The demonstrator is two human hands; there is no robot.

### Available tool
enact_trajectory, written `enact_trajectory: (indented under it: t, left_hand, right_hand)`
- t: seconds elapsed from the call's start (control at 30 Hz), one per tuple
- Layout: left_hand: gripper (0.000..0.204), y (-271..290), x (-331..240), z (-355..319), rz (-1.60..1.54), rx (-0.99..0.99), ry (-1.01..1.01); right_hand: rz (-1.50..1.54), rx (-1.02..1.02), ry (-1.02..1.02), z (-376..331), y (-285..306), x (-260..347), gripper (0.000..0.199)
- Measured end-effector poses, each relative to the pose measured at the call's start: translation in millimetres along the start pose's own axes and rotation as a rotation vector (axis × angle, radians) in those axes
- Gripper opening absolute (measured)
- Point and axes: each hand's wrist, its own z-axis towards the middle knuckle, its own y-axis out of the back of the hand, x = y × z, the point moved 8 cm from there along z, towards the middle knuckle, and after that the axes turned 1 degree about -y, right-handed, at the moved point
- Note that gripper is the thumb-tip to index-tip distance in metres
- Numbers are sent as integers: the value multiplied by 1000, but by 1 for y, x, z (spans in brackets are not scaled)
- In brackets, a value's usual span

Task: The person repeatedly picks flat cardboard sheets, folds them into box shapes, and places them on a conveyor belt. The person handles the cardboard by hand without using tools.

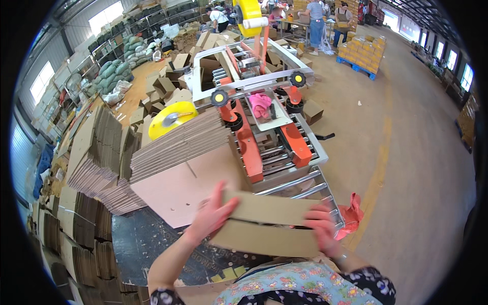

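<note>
A brown cardboard box (269, 240) is held between my two hands, close in front of my body. Two flaps fold in across its top with a narrow dark slit between them. My left hand (212, 212) presses on the box's left end, slightly blurred, with its fingers pointing up and away. Over the right end my right hand (323, 227) curls its fingers, also blurred. Just beyond the box lie the metal rollers (307, 185) of a carton-sealing machine (249, 152) with red side guides. A stack of flattened cartons (185, 178) leans beside my left hand.
A dark, scuffed board (147, 249) lies under the stack. More flattened cartons (96, 152) stand at the left. A yellow tape roll (173, 120) sits behind the stack, and a pink cloth (261, 105) on the machine. Red plastic (349, 216) hangs right of the rollers. Several people work farther back.
</note>
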Motion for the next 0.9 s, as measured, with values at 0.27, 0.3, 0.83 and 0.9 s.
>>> enact_trajectory:
  t: [0.27,0.3,0.83,0.9]
  left_hand:
    - [35,-136,-126,175,726,-351,-985]
    - [37,-133,-127,163,643,-443,-1118]
    - [45,196,72,-82,882,-615,-187]
    - [43,189,70,-81,1033,-398,-192]
  right_hand:
    - [-480,-218,-299,-22,-4,-113,30]
    - [-607,-378,-210,1,-34,-141,32]
    - [-191,362,646,147,-319,24,45]
    - [-59,406,566,128,-295,39,24]
